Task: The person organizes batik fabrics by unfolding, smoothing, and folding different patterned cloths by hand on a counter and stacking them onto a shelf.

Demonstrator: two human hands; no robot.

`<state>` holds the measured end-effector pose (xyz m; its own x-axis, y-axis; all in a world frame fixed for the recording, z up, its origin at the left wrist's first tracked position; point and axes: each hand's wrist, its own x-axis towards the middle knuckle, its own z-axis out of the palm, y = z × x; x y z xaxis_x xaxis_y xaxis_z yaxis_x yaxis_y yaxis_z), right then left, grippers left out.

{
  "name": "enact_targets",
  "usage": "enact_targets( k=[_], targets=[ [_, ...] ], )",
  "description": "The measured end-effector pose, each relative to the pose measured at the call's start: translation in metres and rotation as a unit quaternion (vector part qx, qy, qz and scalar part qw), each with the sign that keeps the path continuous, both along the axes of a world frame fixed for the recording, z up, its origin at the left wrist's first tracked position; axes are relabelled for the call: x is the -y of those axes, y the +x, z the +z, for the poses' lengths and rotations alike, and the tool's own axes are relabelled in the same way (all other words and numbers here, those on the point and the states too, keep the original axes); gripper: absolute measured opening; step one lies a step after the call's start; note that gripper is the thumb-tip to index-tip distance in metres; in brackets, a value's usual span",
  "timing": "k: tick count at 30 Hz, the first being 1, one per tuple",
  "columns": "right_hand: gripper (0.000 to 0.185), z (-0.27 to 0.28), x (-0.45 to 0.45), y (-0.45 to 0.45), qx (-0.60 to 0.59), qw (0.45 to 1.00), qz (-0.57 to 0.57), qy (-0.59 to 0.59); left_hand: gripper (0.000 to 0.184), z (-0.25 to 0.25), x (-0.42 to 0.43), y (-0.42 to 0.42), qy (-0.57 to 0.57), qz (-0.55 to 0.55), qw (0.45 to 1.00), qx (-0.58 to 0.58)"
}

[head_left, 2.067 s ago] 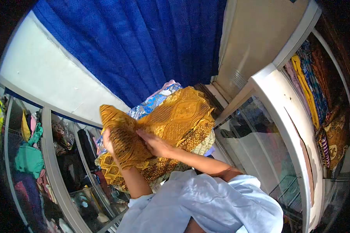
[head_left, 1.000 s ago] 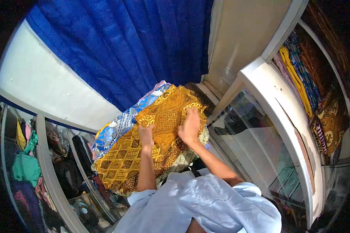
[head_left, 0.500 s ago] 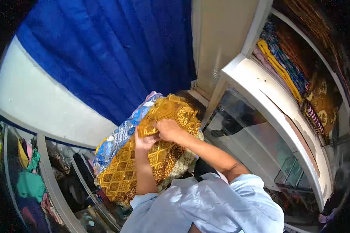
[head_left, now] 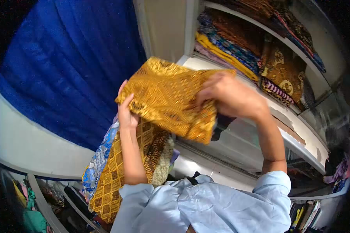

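A folded gold-brown patterned cloth (head_left: 171, 91) is held up in front of my chest. My left hand (head_left: 127, 112) grips its left edge, thumb on top and fingers reaching behind. Over the right part of the cloth is my right hand (head_left: 237, 95), bent at the wrist. Its fingers are smeared by motion, so whether they pinch the fabric does not show. Below the held cloth lies a pile of fabrics, with a gold diamond-patterned cloth (head_left: 112, 182) on it and a blue patterned cloth (head_left: 99, 159) along its left side.
A blue curtain (head_left: 70, 70) hangs at the left. To the right stands a white-framed shelf (head_left: 190, 62) with stacked folded cloths, including a yellow cloth (head_left: 225, 56). Glass-fronted cases with garments line the lower left, among them a green garment (head_left: 35, 219).
The gold-brown cloth has been lifted off the pile, raised and spread flatter. My right hand has moved up and right. The view has turned toward the shelf.
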<state>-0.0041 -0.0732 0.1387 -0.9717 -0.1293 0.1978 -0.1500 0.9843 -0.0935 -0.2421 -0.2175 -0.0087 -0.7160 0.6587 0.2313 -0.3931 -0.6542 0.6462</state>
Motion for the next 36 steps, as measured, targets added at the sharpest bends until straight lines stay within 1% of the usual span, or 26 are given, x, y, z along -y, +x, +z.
enact_targets(
  k=[2, 3, 5, 6, 7, 8, 9, 10, 11, 13, 14, 15, 16, 17, 18, 19, 20, 21, 23, 26, 29, 30, 33, 34, 36],
  targets=[
    [0.035, 0.026, -0.015, 0.043, -0.004, 0.992, -0.118, 0.038, 0.049, 0.033, -0.040, 0.023, -0.007, -0.003, 0.997, -0.079],
    [0.035, 0.026, -0.030, 0.066, -0.040, 0.988, -0.144, 0.046, 0.049, 0.045, -0.059, 0.036, -0.008, -0.014, 0.992, -0.129],
    [0.036, 0.029, -0.050, 0.105, -0.046, 0.971, -0.223, 0.067, 0.046, 0.049, -0.098, 0.059, -0.065, 0.039, 0.965, -0.250],
    [0.036, 0.021, -0.061, 0.124, -0.051, 0.965, -0.246, 0.081, 0.047, 0.053, -0.109, 0.075, -0.123, 0.063, 0.936, -0.323],
    [0.035, 0.004, -0.074, 0.141, -0.054, 0.957, -0.268, 0.093, 0.044, 0.039, -0.128, 0.080, -0.158, 0.052, 0.920, -0.354],
    [0.034, -0.014, -0.087, 0.158, -0.057, 0.950, -0.290, 0.105, 0.042, 0.030, -0.137, 0.087, -0.263, 0.084, 0.841, -0.465],
    [0.039, -0.030, -0.097, 0.178, 0.006, 0.940, -0.323, 0.113, 0.040, 0.025, -0.141, 0.096, -0.357, 0.118, 0.736, -0.563],
    [0.040, -0.038, -0.103, 0.191, 0.034, 0.923, -0.375, 0.077, 0.033, 0.032, -0.138, 0.112, -0.419, 0.186, 0.650, -0.606],
    [0.042, -0.041, -0.107, 0.202, 0.060, 0.903, -0.423, 0.042, 0.034, 0.030, -0.141, 0.120, -0.424, 0.231, 0.615, -0.623],
    [0.037, -0.044, -0.103, 0.202, -0.048, 0.870, -0.491, -0.030, 0.039, 0.041, -0.151, 0.142, -0.388, 0.298, 0.578, -0.653],
    [0.035, -0.047, -0.099, 0.196, -0.101, 0.846, -0.519, -0.067, 0.040, 0.046, -0.160, 0.155, -0.336, 0.275, 0.588, -0.682],
    [0.032, -0.060, -0.099, 0.184, -0.225, 0.861, -0.449, -0.077, 0.041, 0.052, -0.173, 0.168, -0.284, 0.249, 0.597, -0.708],
    [0.030, -0.072, -0.099, 0.166, -0.298, 0.852, -0.424, -0.072, 0.042, 0.055, -0.185, 0.179, -0.230, 0.222, 0.603, -0.731],
    [0.033, -0.072, -0.088, 0.143, -0.329, 0.847, -0.397, -0.128, 0.045, 0.052, -0.195, 0.188, -0.251, 0.194, 0.570, -0.758],
    [0.040, -0.086, -0.090, 0.123, -0.335, 0.857, -0.356, -0.164, 0.048, 0.046, -0.208, 0.196, -0.271, 0.167, 0.533, -0.784],
    [0.047, -0.108, -0.100, 0.103, -0.290, 0.885, -0.346, -0.113, 0.051, 0.037, -0.217, 0.202, -0.290, 0.140, 0.495, -0.807],
    [0.050, -0.126, -0.095, 0.089, -0.222, 0.884, -0.405, -0.070, 0.052, 0.027, -0.221, 0.201, -0.331, 0.113, 0.453, -0.820],
    [0.058, -0.132, -0.094, 0.091, -0.118, 0.891, -0.417, -0.134, 0.052, 0.011, -0.228, 0.192, -0.383, 0.069, 0.435, -0.812],
    [0.066, -0.129, -0.090, 0.094, -0.071, 0.873, -0.477, -0.071, 0.055, 0.006, -0.227, 0.187, -0.379, 0.075, 0.485, -0.784],
    [0.071, -0.131, -0.097, 0.116, -0.056, 0.861, -0.505, -0.014, 0.055, 0.013, -0.224, 0.191, -0.386, 0.072, 0.509, -0.766],
    [0.073, -0.130, -0.095, 0.138, -0.065, 0.851, -0.519, -0.048, 0.054, 0.015, -0.222, 0.189, -0.386, 0.074, 0.493, -0.776],
    [0.072, -0.131, -0.093, 0.142, -0.070, 0.845, -0.529, -0.042, 0.053, 0.019, -0.218, 0.187, -0.387, 0.072, 0.491, -0.777],
    [0.073, -0.128, -0.085, 0.156, -0.064, 0.818, -0.569, -0.059, 0.051, 0.015, -0.215, 0.166, -0.362, 0.065, 0.513, -0.775],
    [0.067, -0.134, -0.083, 0.160, -0.104, 0.809, -0.579, -0.013, 0.052, 0.013, -0.214, 0.163, -0.353, 0.068, 0.517, -0.777],
    [0.060, -0.128, -0.080, 0.166, -0.111, 0.786, -0.608, -0.013, 0.053, 0.010, -0.213, 0.161, -0.332, 0.077, 0.523, -0.781]
  ],
)
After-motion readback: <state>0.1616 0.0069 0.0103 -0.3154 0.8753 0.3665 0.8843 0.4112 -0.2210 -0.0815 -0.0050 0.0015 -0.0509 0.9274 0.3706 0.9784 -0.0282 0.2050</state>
